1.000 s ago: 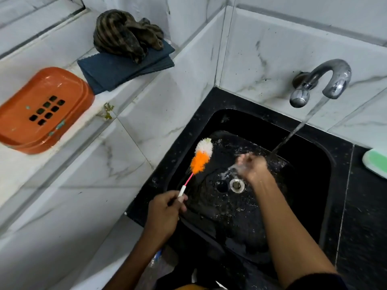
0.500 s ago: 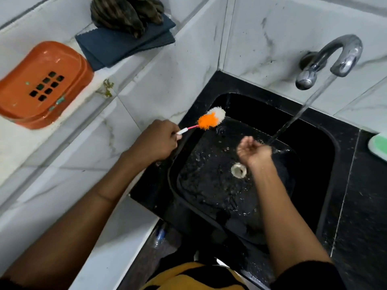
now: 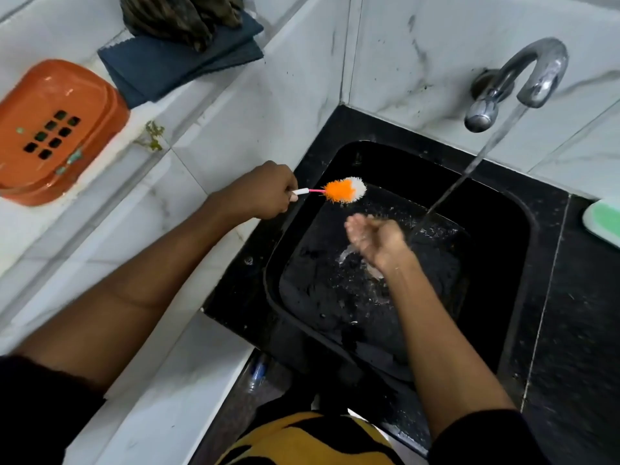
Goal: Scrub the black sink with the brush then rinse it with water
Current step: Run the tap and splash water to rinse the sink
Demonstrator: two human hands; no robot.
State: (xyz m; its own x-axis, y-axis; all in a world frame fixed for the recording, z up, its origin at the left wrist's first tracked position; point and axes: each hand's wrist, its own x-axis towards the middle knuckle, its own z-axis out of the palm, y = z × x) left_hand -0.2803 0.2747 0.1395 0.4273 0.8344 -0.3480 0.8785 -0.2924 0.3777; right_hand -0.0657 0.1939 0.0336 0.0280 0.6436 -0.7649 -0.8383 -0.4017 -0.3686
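The black sink [image 3: 500, 229] fills the middle right, its bottom wet and speckled with droplets. My left hand [image 3: 265, 193] grips the thin pink-and-white handle of a small brush [image 3: 345, 190] with orange and white bristles, held level over the sink's left rim. My right hand [image 3: 377, 237] is cupped, fingers apart, inside the basin beside the water stream. A chrome tap [image 3: 523, 82] on the back wall runs water [image 3: 469, 169] slanting down into the sink. The drain is hidden behind my right hand.
On the marble ledge at left sit an orange soap dish [image 3: 57, 129] and folded dark cloths [image 3: 177, 55]. A green-and-white soap holder [image 3: 604, 223] lies on the black counter at right. A bottle [image 3: 256, 374] stands below the sink's front.
My left hand has carried the brush from the sink's front left up to the left rim, turning it level. My right hand has risen off the drain toward the stream.
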